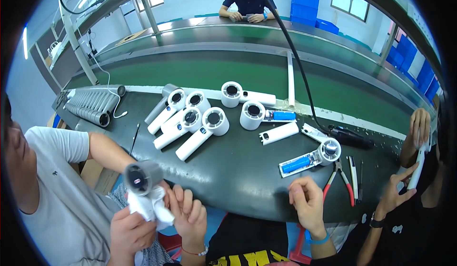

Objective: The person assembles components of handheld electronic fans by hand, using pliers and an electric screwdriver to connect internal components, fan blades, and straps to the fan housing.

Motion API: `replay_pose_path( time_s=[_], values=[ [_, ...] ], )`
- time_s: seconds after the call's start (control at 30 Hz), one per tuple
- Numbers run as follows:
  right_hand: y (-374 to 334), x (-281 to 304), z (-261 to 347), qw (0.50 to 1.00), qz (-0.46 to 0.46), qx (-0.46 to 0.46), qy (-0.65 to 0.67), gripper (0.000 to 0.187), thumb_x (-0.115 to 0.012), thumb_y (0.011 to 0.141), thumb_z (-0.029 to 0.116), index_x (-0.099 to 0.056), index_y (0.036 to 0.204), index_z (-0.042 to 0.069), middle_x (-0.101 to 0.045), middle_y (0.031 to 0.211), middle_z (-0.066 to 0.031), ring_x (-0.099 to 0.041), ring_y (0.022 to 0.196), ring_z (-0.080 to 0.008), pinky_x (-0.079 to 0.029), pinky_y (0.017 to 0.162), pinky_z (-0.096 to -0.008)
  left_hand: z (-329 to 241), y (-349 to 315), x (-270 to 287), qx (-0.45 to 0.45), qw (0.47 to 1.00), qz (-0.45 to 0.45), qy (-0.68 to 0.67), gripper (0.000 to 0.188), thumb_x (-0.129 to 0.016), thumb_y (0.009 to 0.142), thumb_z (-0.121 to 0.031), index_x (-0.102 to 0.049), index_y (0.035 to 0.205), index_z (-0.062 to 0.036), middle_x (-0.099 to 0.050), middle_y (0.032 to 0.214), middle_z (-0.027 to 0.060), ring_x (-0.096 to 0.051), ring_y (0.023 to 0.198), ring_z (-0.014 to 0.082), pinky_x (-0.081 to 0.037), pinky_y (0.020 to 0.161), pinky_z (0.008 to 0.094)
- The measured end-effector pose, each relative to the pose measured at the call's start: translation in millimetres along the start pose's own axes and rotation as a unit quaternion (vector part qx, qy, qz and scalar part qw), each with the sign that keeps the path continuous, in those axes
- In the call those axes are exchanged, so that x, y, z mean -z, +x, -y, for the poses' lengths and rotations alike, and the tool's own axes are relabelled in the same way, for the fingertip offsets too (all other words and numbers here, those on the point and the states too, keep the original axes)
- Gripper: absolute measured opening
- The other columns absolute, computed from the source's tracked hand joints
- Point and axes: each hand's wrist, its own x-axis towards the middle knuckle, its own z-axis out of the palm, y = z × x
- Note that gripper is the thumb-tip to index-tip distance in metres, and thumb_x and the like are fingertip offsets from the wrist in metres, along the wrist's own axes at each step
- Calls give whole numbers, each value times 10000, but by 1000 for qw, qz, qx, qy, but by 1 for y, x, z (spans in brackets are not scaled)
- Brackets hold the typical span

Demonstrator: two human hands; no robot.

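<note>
My left hand, wearing a thin beaded bracelet, is raised at the lower middle with its fingers curled and nothing visible in them. It is close to a grey handheld fan and white cloth held by the person on the left. My right hand, with a blue wristband, is loosely closed over the table's front edge and shows nothing in it. Just beyond it lies an opened white handheld fan with a blue battery exposed in its handle. Red-handled pliers lie to its right.
Several white handheld fans lie on the dark table. Another opened fan and a loose handle cover are at the middle. A black tool with a cable is farther right. Co-workers sit on both sides and across.
</note>
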Motion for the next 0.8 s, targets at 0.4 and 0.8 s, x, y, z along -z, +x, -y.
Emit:
replay_pose_path(
  time_s=[0.4, 0.8],
  values=[
    [-2, -7, -16, 989, -33, 60, -134, 85, -667, 842, 34, -651, 918, -1, -623, 646, -51, -483, 470, -53, -354, 438, -208, 51, 20, -31, 207, 834, 123, 496, 79, -499, 951, -27, -550, 917, 23, -582, 741, 60, -548, 641, 91, -453, 594, 216],
    [2, -11, -14, 981, -14, 49, -185, 139, -702, 789, 8, -661, 921, -9, -629, 658, -53, -513, 489, -50, -361, 439, -197, 47, 35, -34, 288, 759, 172, 557, 90, -556, 932, -48, -593, 953, 31, -613, 740, 49, -577, 649, 84, -466, 592, 215]
  ],
)
